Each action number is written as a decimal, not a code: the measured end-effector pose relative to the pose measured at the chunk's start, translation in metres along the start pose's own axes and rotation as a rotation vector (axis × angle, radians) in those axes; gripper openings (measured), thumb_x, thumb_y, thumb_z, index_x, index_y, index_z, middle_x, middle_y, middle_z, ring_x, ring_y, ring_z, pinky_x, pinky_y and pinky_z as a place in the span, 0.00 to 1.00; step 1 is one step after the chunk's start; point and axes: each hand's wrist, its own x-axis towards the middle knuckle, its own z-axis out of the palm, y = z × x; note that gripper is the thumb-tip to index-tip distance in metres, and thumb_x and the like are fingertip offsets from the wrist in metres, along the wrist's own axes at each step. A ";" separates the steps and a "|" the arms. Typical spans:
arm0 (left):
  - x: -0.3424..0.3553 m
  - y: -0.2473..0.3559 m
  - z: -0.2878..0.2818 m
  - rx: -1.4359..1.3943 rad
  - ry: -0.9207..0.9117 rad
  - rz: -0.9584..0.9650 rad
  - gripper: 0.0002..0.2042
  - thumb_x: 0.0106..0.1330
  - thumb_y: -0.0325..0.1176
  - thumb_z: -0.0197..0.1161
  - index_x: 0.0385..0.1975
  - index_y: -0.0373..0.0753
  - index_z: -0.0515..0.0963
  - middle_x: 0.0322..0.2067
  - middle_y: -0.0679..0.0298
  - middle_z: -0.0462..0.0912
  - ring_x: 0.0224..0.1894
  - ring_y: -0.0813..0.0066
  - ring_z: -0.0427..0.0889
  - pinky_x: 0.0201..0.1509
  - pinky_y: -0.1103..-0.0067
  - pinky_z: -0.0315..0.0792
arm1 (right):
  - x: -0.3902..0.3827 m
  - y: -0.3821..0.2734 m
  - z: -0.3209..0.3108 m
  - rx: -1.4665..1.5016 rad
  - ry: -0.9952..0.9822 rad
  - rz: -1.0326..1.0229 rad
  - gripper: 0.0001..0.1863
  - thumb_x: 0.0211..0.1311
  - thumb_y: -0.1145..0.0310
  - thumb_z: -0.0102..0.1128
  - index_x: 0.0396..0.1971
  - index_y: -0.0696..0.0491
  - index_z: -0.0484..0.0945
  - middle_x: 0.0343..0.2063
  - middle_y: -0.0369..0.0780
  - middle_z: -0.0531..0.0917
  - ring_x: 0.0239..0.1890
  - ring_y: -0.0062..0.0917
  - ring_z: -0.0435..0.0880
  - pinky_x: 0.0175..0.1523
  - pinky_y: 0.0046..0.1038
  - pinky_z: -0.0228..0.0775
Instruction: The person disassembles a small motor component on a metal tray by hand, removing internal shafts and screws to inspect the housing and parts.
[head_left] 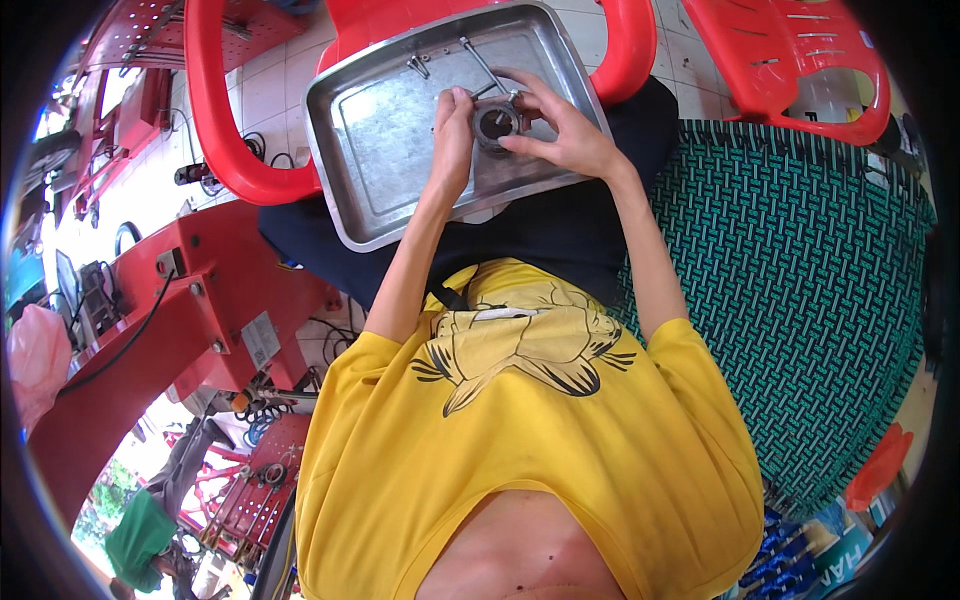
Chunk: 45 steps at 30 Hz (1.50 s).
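A round, dark grey metal part [497, 124] with a hollow centre sits between my hands, above a shallow steel tray [365, 185]. My left hand [454, 140] is edge-on at the part's left side, fingers pressed together and partly hidden. My right hand [565, 130] curves round the other side, thumb on the near rim and fingers at the far edge. Just beyond the part, a slim metal rod [482, 62] slants across the tray near my right fingertips. Small bolts [418, 66] lie in the tray's far part.
The tray rests over my lap against a red plastic chair [215, 100]. To the right stand a green-and-black woven seat [790, 290] and another red chair [800, 60]. Red metal machinery [215, 290] is close on the left. A person in green [140, 540] is at the lower left.
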 end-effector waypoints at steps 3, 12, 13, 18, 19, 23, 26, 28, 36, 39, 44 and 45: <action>0.004 -0.020 -0.012 0.102 0.074 0.058 0.16 0.87 0.45 0.45 0.43 0.38 0.71 0.38 0.62 0.76 0.43 0.75 0.74 0.53 0.76 0.71 | 0.000 -0.005 0.006 -0.120 0.167 -0.037 0.42 0.60 0.58 0.80 0.72 0.48 0.69 0.51 0.39 0.87 0.50 0.27 0.86 0.57 0.29 0.74; 0.000 -0.019 -0.007 0.066 0.028 0.049 0.15 0.86 0.44 0.46 0.43 0.38 0.72 0.39 0.61 0.77 0.45 0.74 0.74 0.55 0.75 0.70 | 0.008 0.006 0.003 -0.101 0.255 -0.057 0.15 0.77 0.60 0.62 0.55 0.52 0.84 0.46 0.35 0.89 0.44 0.21 0.86 0.50 0.25 0.74; -0.001 -0.019 -0.005 0.075 0.027 0.055 0.15 0.86 0.44 0.46 0.43 0.38 0.72 0.39 0.61 0.77 0.44 0.74 0.75 0.54 0.75 0.70 | 0.009 0.003 0.003 -0.135 0.253 -0.081 0.14 0.77 0.61 0.61 0.54 0.52 0.85 0.46 0.33 0.89 0.43 0.18 0.85 0.50 0.24 0.74; -0.005 -0.014 0.000 0.066 0.031 0.071 0.15 0.86 0.43 0.47 0.42 0.38 0.72 0.37 0.62 0.78 0.41 0.76 0.75 0.50 0.76 0.71 | 0.009 -0.010 -0.003 -0.328 0.229 0.044 0.14 0.77 0.60 0.63 0.50 0.54 0.85 0.37 0.34 0.90 0.37 0.18 0.85 0.42 0.22 0.72; -0.005 -0.014 0.001 0.035 0.028 0.063 0.15 0.86 0.43 0.47 0.42 0.38 0.72 0.37 0.62 0.78 0.41 0.77 0.76 0.50 0.77 0.72 | 0.008 -0.011 -0.003 -0.352 0.227 0.082 0.14 0.76 0.60 0.63 0.50 0.54 0.85 0.35 0.35 0.89 0.35 0.18 0.85 0.41 0.22 0.71; -0.006 -0.010 0.003 0.079 0.015 0.057 0.15 0.86 0.42 0.47 0.42 0.38 0.72 0.36 0.62 0.78 0.40 0.77 0.75 0.49 0.76 0.72 | 0.006 0.001 -0.001 -0.247 0.302 -0.039 0.16 0.77 0.56 0.62 0.48 0.54 0.85 0.33 0.35 0.88 0.34 0.17 0.85 0.39 0.21 0.71; -0.008 -0.007 0.004 0.078 0.006 0.044 0.15 0.86 0.42 0.46 0.42 0.37 0.72 0.36 0.62 0.78 0.39 0.77 0.76 0.48 0.76 0.73 | 0.006 0.002 -0.001 -0.221 0.273 -0.061 0.17 0.77 0.54 0.61 0.48 0.54 0.84 0.33 0.37 0.88 0.34 0.22 0.86 0.39 0.24 0.73; -0.008 -0.007 0.004 0.071 0.003 0.047 0.15 0.86 0.42 0.46 0.42 0.37 0.72 0.36 0.62 0.78 0.39 0.77 0.76 0.48 0.76 0.73 | 0.006 -0.001 -0.004 -0.294 0.244 0.008 0.19 0.76 0.52 0.63 0.48 0.54 0.84 0.36 0.41 0.89 0.35 0.32 0.87 0.42 0.30 0.75; -0.012 -0.008 0.005 0.118 0.000 0.070 0.17 0.86 0.44 0.45 0.43 0.36 0.72 0.37 0.61 0.79 0.40 0.75 0.77 0.49 0.76 0.73 | 0.005 -0.001 -0.003 -0.305 0.260 0.009 0.18 0.79 0.53 0.59 0.45 0.55 0.82 0.28 0.36 0.85 0.28 0.17 0.82 0.35 0.23 0.70; -0.012 -0.008 0.005 0.099 0.006 0.057 0.17 0.86 0.44 0.45 0.43 0.36 0.72 0.37 0.61 0.79 0.40 0.75 0.77 0.49 0.76 0.73 | 0.006 -0.005 -0.004 -0.210 0.244 0.010 0.22 0.78 0.49 0.59 0.44 0.56 0.84 0.29 0.42 0.86 0.30 0.32 0.85 0.40 0.30 0.74; -0.011 -0.012 0.003 0.126 0.015 0.080 0.17 0.86 0.44 0.45 0.43 0.36 0.72 0.36 0.60 0.79 0.40 0.74 0.77 0.50 0.74 0.73 | 0.005 -0.010 -0.010 -0.370 0.204 0.139 0.27 0.80 0.44 0.52 0.43 0.56 0.84 0.27 0.43 0.86 0.29 0.37 0.85 0.42 0.33 0.75; -0.011 -0.013 0.004 0.137 0.030 0.088 0.17 0.86 0.44 0.45 0.43 0.35 0.72 0.37 0.60 0.79 0.41 0.73 0.77 0.51 0.74 0.73 | 0.005 -0.007 -0.010 -0.364 0.216 0.176 0.28 0.81 0.44 0.51 0.44 0.56 0.84 0.27 0.42 0.86 0.29 0.35 0.85 0.41 0.33 0.75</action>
